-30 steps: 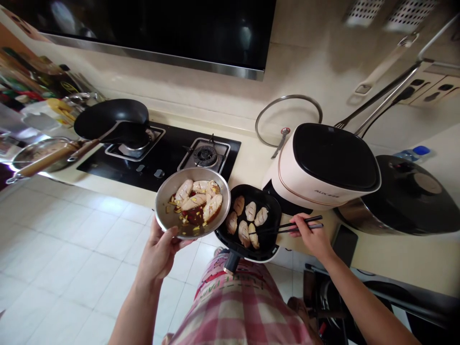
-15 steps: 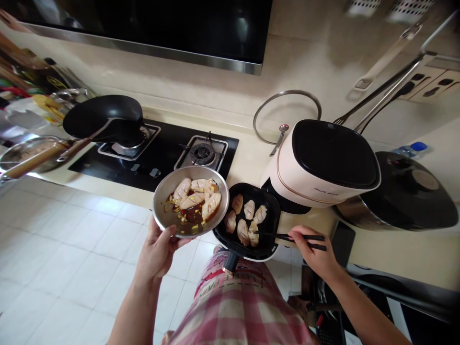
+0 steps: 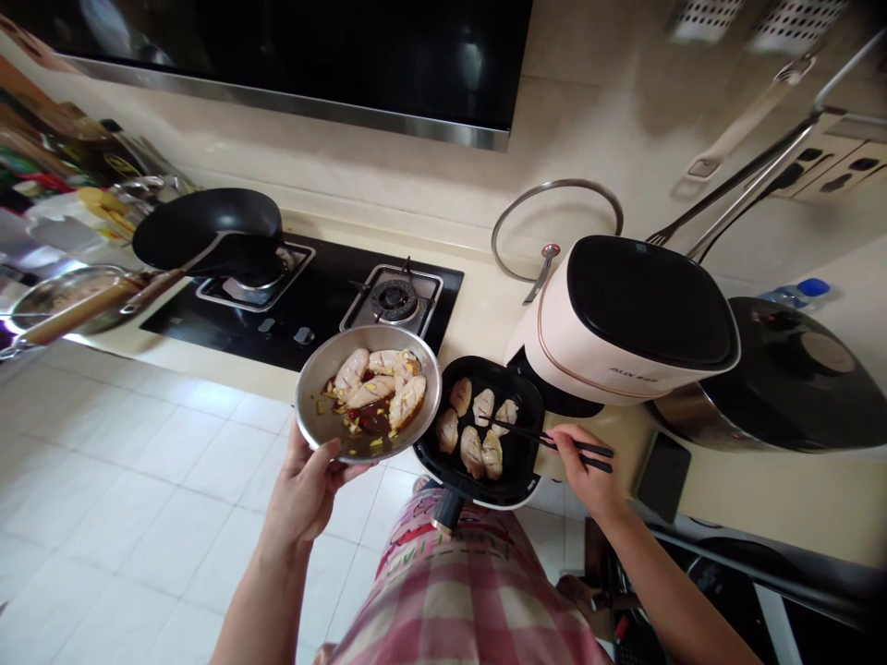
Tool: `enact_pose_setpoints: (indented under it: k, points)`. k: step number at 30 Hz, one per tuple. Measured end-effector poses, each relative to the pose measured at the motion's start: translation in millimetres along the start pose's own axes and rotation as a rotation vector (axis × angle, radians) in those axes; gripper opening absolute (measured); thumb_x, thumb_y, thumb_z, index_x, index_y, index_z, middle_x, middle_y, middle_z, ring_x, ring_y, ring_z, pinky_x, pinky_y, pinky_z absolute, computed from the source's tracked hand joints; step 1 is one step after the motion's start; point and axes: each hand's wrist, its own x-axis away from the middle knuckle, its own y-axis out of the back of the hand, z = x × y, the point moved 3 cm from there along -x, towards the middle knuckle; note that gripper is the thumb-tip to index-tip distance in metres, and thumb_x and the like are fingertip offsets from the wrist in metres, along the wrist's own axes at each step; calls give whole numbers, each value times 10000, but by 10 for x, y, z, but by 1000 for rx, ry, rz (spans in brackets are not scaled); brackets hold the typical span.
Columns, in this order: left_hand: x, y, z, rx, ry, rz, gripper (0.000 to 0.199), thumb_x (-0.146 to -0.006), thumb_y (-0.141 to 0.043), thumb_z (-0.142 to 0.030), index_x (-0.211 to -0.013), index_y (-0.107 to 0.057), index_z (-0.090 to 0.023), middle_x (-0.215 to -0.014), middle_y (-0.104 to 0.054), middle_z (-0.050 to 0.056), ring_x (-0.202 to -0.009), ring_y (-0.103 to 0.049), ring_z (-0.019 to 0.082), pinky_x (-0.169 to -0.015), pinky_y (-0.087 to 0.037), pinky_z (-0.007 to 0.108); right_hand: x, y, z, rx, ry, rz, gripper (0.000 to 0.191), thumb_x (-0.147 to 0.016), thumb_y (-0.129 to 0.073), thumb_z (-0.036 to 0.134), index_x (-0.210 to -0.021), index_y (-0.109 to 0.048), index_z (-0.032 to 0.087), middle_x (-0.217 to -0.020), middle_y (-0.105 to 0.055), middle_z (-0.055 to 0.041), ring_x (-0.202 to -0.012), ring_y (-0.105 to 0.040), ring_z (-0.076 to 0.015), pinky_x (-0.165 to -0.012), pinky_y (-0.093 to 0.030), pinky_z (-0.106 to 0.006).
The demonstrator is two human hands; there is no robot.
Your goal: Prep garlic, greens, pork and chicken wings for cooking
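Observation:
My left hand (image 3: pixel 315 480) is closed on the rim of a metal bowl (image 3: pixel 311 369), thumb on the near edge. Several raw chicken wings (image 3: pixel 370 392) lie in the bowl in brown marinade with yellow bits. My right hand (image 3: pixel 589 471) is closed round black chopsticks (image 3: pixel 537 432). Their tips are at the wings in the black air fryer basket (image 3: pixel 523 476); whether they touch one I cannot tell. In that basket several scored wings (image 3: pixel 471 451) lie apart or side by side. The basket's handle (image 3: pixel 448 508) points toward my body.
The pale air fryer body (image 3: pixel 596 356) stands behind the basket, beside a large lidded pot (image 3: pixel 796 369). A glass lid (image 3: pixel 558 217) leans on the wall. At the left, a black wok (image 3: pixel 208 222) sits on the gas hob (image 3: pixel 325 268). A dark phone-like slab (image 3: pixel 663 476) lies at right.
My right hand has moved the chopstick tips from the near right wing up toward the far wings in the basket. The bowl in my left hand has hardly moved. The view has shifted slightly.

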Motion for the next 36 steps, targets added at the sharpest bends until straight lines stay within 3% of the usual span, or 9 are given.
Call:
enact_pose_setpoints:
  k: [4,7,12,17,23,27,31,36]
  points:
    - [5,11,-11,2,5,-9,784,-670,-702,-169,-1361,-415,-402,-975,-662,-30,-661,-680,144,-618,-626,311,12,-93,-39,-114,-71,-33,252,-864,-583,448,-809,-686,225,-760,-707,-41,-705,-702,-198,-646,-609,-302]
    - [4,17,-8,-3,7,-13,787,-676,-695,-171,-1371,-404,-400,-983,-666,-22,-657,-680,144,-607,-624,303,19,-20,-2,-116,-85,-63,281,-852,-593,477,-788,-691,222,-737,-708,-41,-673,-697,-196,-626,-604,-296]
    - [-1,8,3,-5,11,-12,804,-667,-702,-174,-1376,-398,-402,-985,-662,-22,-654,-678,143,-607,-627,308,69,232,176,146,55,-108,262,-877,-564,439,-805,-695,224,-752,-724,-50,-672,-692,-195,-628,-565,-290]
    - [-19,-19,12,5,4,-9,810,-659,-705,-163,-1372,-407,-406,-992,-663,-24,-691,-681,146,-596,-621,279,99,166,212,273,171,-43,254,-911,-518,384,-791,-680,230,-703,-715,-40,-625,-679,-174,-601,-536,-264]
    - [-23,-13,14,11,3,3,782,-667,-710,-169,-1356,-423,-404,-939,-673,-36,-661,-682,142,-607,-622,288,127,200,203,257,180,-75,229,-924,-503,342,-822,-670,226,-741,-721,-42,-659,-693,-179,-614,-546,-265]
    - [-18,10,11,15,4,1,776,-657,-719,-170,-1343,-436,-400,-955,-671,-36,-639,-683,148,-607,-627,311,246,242,372,236,242,95,171,-929,-508,280,-854,-654,233,-739,-715,-18,-652,-687,-155,-597,-531,-228]
    - [-25,23,13,23,-2,-7,773,-656,-720,-163,-1336,-443,-403,-959,-667,-37,-685,-690,153,-627,-627,310,357,72,466,187,281,340,144,-924,-533,266,-849,-652,238,-743,-704,-8,-657,-674,-144,-609,-520,-216]
    - [-22,24,5,11,-6,-14,751,-670,-708,-163,-1332,-450,-407,-978,-666,-35,-713,-686,147,-617,-624,296,396,-66,405,163,270,300,162,-932,-515,235,-854,-657,220,-783,-705,-25,-704,-675,-148,-651,-525,-221]
